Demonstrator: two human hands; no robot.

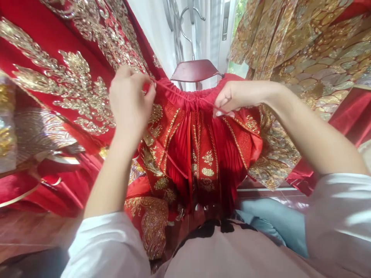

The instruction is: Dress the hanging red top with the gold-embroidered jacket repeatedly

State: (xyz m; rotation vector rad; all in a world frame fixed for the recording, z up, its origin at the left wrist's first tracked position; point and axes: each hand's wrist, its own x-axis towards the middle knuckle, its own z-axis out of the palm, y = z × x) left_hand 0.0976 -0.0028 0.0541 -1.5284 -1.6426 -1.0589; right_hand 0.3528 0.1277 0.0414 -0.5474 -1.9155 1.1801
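A red pleated skirt [203, 154] with gold-embroidered panels hangs in front of me, its gathered waistband [185, 101] below a dark reddish hanger [195, 70] with a metal hook. My left hand [131, 100] is closed in a pinch on a thin red drawstring [176, 92] at the left of the waistband. The cord runs slanting down across the gathers to my right hand [233, 96]. That hand has its fingers curled round the cord at the right side of the waistband, and part of the grip is hidden. A loose cord end [171, 156] dangles below my left hand.
A red garment with heavy gold embroidery [78, 77] hangs close on the left. Gold sequinned fabric [301, 65] hangs on the right. Behind the hanger is a white door frame with a metal latch plate [225, 25]. Red cloth [63, 185] is bunched at lower left.
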